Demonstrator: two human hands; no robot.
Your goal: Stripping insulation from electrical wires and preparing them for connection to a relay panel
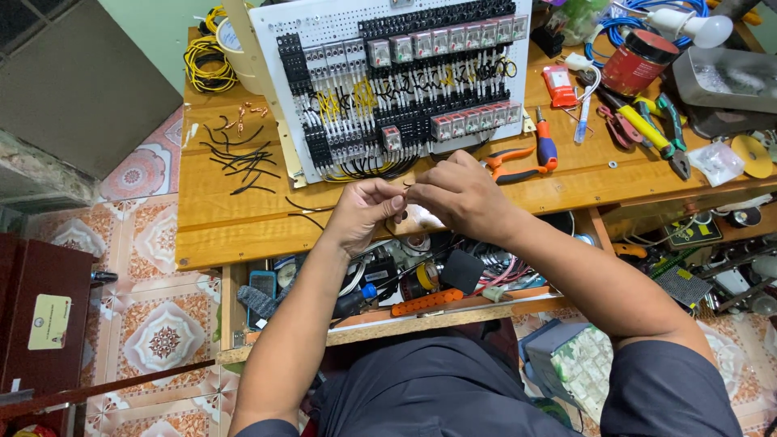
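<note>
My left hand (364,212) and my right hand (459,194) meet at the front edge of a wooden workbench (243,218), fingertips together pinching a short black wire (402,193) between them. Just beyond my hands stands a white perforated panel (324,24) tilted upright, loaded with rows of relays and terminal blocks (441,40) wired in black and yellow. A bunch of black wires (364,168) hangs from the panel's lower edge.
Cut black wire pieces (243,158) and copper lugs (247,113) lie left of the panel, a yellow wire coil (206,65) behind. Orange pliers (514,162), a screwdriver (546,146), cutters (655,133) and a red tin (639,61) lie right. An open drawer (421,283) of tools sits below.
</note>
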